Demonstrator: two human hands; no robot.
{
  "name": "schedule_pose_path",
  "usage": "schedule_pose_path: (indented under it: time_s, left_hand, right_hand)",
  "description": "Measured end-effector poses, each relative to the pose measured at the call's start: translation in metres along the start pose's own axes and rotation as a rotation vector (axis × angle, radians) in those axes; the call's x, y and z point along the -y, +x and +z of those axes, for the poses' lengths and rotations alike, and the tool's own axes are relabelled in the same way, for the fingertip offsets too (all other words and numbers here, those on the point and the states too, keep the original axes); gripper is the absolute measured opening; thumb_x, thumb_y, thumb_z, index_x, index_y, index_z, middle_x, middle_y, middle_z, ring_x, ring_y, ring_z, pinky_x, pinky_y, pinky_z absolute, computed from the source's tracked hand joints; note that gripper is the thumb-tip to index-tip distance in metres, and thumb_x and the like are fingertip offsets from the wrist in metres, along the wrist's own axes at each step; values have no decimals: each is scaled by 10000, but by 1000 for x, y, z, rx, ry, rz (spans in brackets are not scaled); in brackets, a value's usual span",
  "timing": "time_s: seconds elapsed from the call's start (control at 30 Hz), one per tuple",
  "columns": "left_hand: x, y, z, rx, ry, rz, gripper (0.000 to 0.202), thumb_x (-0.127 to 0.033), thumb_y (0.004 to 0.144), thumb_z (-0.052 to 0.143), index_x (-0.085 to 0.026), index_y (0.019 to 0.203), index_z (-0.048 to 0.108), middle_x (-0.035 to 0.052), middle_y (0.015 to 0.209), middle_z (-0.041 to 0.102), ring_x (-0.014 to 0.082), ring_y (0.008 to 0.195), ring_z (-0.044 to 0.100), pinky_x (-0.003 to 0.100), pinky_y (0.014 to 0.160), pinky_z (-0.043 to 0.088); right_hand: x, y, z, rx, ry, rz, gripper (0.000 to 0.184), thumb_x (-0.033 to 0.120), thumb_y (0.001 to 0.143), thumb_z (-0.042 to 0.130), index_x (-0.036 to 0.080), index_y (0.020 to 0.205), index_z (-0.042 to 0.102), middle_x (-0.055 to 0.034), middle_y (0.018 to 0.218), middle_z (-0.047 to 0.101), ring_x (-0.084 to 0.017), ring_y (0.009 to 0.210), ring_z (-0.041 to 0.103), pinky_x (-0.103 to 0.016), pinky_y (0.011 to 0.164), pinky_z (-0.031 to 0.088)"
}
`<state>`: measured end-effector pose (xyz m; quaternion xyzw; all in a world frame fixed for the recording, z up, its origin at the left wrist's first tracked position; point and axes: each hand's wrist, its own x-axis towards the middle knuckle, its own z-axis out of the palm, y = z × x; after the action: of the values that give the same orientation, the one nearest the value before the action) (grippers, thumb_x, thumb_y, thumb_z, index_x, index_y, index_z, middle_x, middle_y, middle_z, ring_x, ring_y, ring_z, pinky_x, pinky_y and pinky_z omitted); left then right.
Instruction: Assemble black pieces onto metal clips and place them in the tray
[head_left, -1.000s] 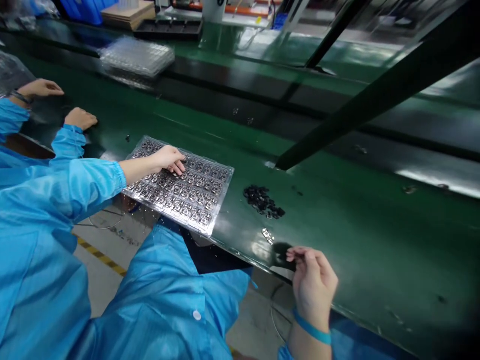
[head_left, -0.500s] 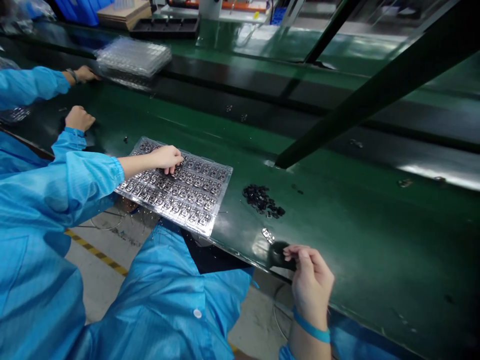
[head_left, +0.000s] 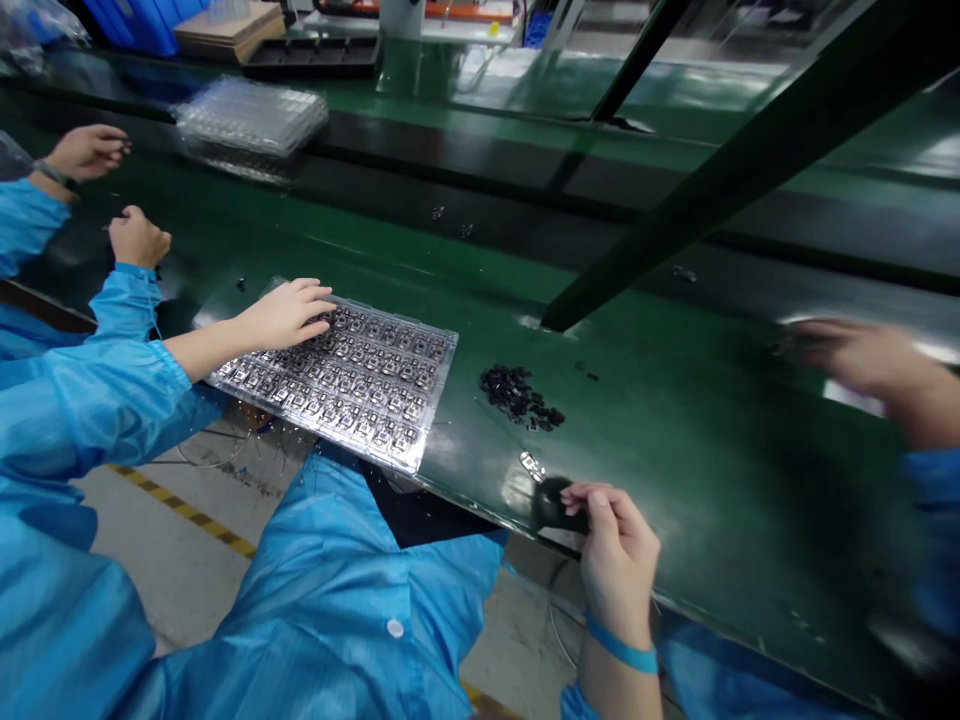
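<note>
Two hands work at the long green table. Left hand lies flat, fingers spread, on the clear plastic tray of small dark parts. Right hand pinches a small black part at the table's near edge, below the loose pile of black parts.

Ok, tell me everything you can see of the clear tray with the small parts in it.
The clear tray is a thin, glossy plastic sheet moulded into rows of small pockets, most holding a dark and silvery part. It lies flat on the green belt, its near edge jutting over the belt's edge. The left hand rests on its far left corner, fingers spread.
</note>
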<state>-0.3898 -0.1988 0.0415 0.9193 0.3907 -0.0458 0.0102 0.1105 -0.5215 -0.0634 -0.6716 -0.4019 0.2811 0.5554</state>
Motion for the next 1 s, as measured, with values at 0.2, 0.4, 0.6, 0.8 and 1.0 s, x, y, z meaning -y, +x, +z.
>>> schedule_pose_path:
  time_s: [0.2,0.4,0.6,0.8,1.0]
  left_hand:
    - [-15,-1,18,36,-59,-50,691,-568,1199,429,-132,1685,656,179,1843,502,389,1788,323,559,1454,289]
    - [-8,2,6,75,-96,-80,708,-596,1178,389,-198,1705,645,133,1877,462,358,1813,272,532,1458,265]
    - [-1,91,-37,-69,-101,-87,688,-544,1135,463,-171,1684,645,154,1727,642,391,1687,476,560,1392,365]
    - [-39,260,-49,-57,-212,-415,557,-466,1105,546,-140,1467,816,205,1466,807,429,1440,685,528,1239,488]
    - [-63,329,-29,-117,-139,-488,661,-510,1114,563,20,1467,740,314,1585,699,466,1603,469,665,1338,221]
  right_hand:
    - [3,0,-1,17,-48,-11,570,741,1007,783,218,784,733,-57,855,755,-223,788,667,-365,772,533]
    - [5,-1,1,3,-69,-12,583,765,1004,763,230,774,732,-57,836,755,-232,772,671,-379,762,549]
    - [7,2,8,17,-119,-37,639,812,1019,707,243,727,697,-70,820,759,-244,778,685,-377,736,550]
    - [8,-2,14,17,-216,-97,595,753,1094,621,247,811,755,-47,748,714,-232,699,650,-358,667,515]
    - [21,-8,24,-30,-284,-124,468,590,1153,581,262,853,727,-52,793,733,-241,734,671,-367,712,529]
